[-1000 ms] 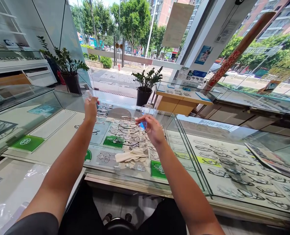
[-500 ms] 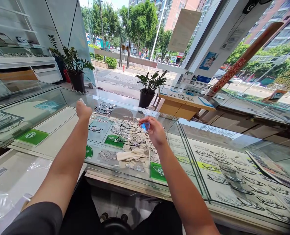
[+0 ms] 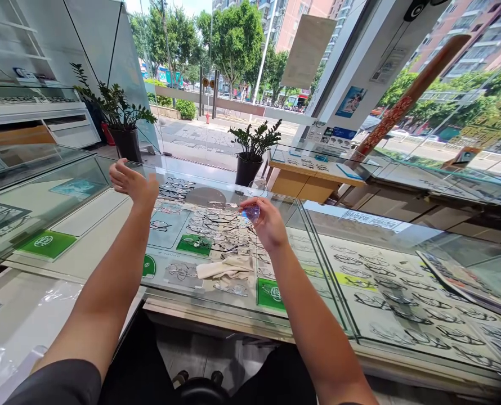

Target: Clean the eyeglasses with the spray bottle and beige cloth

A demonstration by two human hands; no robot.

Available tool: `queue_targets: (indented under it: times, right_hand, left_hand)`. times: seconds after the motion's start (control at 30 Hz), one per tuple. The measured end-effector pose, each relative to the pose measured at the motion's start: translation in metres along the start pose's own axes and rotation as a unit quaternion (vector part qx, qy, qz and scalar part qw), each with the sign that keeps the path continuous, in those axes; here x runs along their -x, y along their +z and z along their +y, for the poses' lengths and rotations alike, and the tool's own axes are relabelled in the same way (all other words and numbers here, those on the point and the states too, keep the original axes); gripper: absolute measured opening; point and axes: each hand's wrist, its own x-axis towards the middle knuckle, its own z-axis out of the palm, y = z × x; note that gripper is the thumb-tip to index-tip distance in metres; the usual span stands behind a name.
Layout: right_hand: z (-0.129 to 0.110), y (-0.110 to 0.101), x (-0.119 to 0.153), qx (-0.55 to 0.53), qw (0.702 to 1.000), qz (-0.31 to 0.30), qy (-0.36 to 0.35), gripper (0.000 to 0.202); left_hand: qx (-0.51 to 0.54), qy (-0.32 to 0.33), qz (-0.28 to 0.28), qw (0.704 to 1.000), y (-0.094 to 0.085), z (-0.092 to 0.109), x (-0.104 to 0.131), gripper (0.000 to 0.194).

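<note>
My left hand (image 3: 133, 183) is raised over the left part of the glass counter (image 3: 217, 306), its fingers apart and nothing seen in it. My right hand (image 3: 269, 222) pinches a pair of glasses (image 3: 251, 213) whose lens shines blue; a round lens edge also shows above the fingers. Below it, a cream cloth (image 3: 225, 267) lies crumpled on the counter. Many eyeglass frames (image 3: 214, 223) are spread around the middle, beside green cards (image 3: 195, 243).
A potted plant (image 3: 249, 160) stands beyond the counter, with another (image 3: 126, 135) at the left. More frames (image 3: 402, 298) fill the right display case. A magazine (image 3: 461, 284) lies at the far right. Clear plastic (image 3: 5, 360) is at lower left.
My left hand has opened from a closed grip, and the small white item in it is no longer seen. My right hand still holds the glasses. The view has shifted slightly.
</note>
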Motion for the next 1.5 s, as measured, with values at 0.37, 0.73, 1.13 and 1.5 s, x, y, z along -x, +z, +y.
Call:
queue_targets:
  times: [0.37, 0.73, 1.13, 1.5]
  right_hand:
    - [-0.003, -0.019, -0.010, -0.030, 0.998, 0.056, -0.013, 0.027]
    - [-0.002, -0.019, -0.011, -0.050, 0.997, 0.050, -0.014, 0.022]
    - [-0.005, -0.013, -0.007, -0.062, 0.997, 0.040, -0.006, 0.020]
    - [-0.002, -0.011, -0.006, -0.047, 0.998, 0.034, -0.037, 0.018]
  left_hand:
    - [0.144, 0.497, -0.567, 0.642, -0.041, 0.092, 0.152, 0.020]
    - [0.068, 0.523, -0.627, 0.573, -0.032, 0.082, 0.195, 0.015]
    - [0.414, -0.116, -0.621, 0.656, -0.016, 0.093, 0.157, 0.039]
    - [0.463, -0.143, -0.590, 0.646, -0.026, 0.101, 0.139, 0.043]
